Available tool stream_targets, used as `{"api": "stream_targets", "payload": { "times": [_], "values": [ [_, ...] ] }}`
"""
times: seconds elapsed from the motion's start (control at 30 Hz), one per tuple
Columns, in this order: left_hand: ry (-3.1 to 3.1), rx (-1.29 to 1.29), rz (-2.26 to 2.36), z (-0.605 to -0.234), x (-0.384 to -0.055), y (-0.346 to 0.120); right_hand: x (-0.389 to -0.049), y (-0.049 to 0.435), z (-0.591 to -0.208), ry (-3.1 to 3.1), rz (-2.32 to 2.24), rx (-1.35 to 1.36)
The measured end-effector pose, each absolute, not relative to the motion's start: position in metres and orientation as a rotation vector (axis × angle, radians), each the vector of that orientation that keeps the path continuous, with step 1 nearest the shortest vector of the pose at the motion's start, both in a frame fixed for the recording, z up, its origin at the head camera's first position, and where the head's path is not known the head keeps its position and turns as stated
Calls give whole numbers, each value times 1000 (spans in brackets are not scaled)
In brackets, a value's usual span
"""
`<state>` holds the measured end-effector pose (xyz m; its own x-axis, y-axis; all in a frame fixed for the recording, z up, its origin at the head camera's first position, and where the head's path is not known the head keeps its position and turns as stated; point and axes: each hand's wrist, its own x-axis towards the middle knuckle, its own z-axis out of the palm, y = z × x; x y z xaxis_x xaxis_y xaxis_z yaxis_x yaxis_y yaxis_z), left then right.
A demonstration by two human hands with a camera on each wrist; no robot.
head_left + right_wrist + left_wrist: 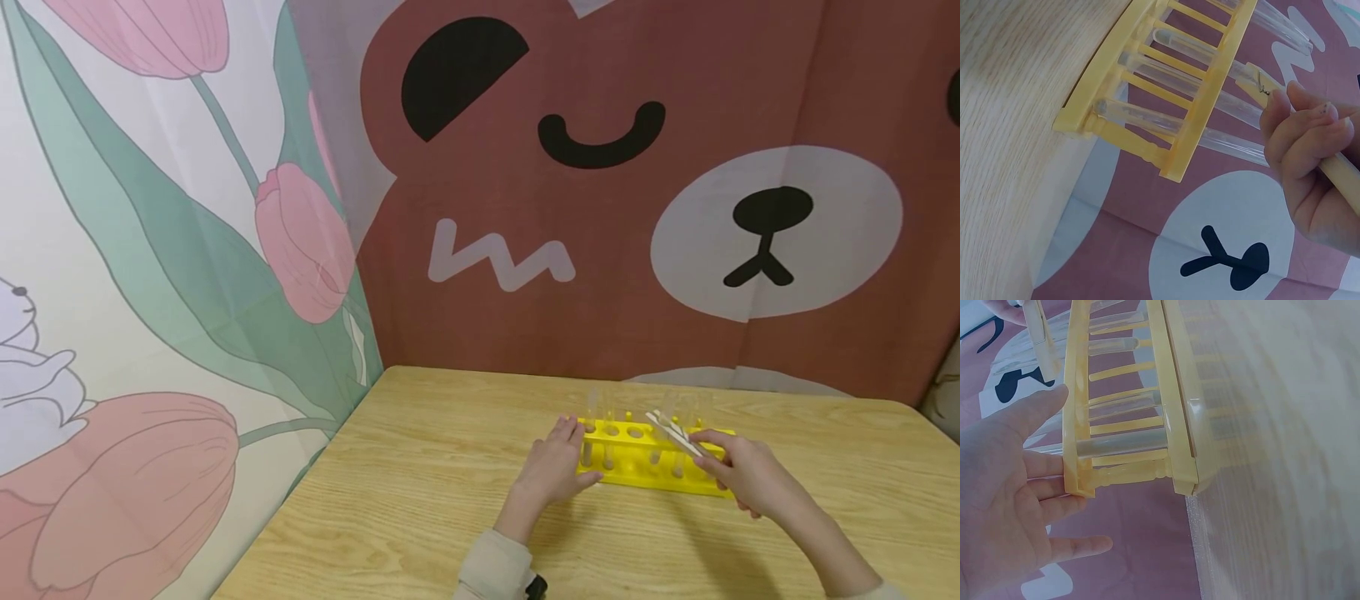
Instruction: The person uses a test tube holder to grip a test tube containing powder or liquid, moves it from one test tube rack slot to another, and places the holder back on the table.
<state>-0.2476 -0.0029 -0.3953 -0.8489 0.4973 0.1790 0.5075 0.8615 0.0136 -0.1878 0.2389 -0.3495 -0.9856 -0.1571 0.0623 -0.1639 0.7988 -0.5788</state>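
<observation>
A yellow test tube rack [637, 482] stands on the wooden table, holding several clear glass test tubes [1141, 117]. My left hand [551, 468] is at the rack's left end. In the left wrist view its thumb tip meets the edge of the upper plate [1072, 419], while the other fingers extend by that plate's end. My right hand [753, 475] grips a wooden test tube clamp [678, 435] over the rack's right part. Seen from the right wrist, the clamp's front end, with a small metal spring, overlaps the upper part of one tube; curled fingers cover its middle.
The wooden table [375, 500] extends around the rack on every side. Behind it hangs a cloth with a brown bear [600, 333], and on the left a cloth with pink tulips [172, 458]. The tubes stick up above the rack's upper plate.
</observation>
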Motion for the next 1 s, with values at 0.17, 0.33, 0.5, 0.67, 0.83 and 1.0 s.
{"api": "stream_targets", "payload": {
  "times": [0.17,0.33,0.5,0.67,0.83,1.0],
  "values": [
    [-2863,-777,-81,-395,-247,-3,-188,239,-349,-2963,949,289],
    [-2864,-780,-78,-395,-247,-3,-189,239,-350,-2974,943,284],
    [-2864,-779,-73,-395,-247,-3,-190,239,-349,-2987,927,278],
    [-2855,-782,-72,-396,-247,-3,-190,239,-349,-2992,922,277],
    [-2851,-788,-85,-396,-247,-3,-190,239,-348,-2991,923,279],
    [-2860,-785,-102,-396,-247,-2,-190,239,-348,-3004,918,261]
  ]
}}
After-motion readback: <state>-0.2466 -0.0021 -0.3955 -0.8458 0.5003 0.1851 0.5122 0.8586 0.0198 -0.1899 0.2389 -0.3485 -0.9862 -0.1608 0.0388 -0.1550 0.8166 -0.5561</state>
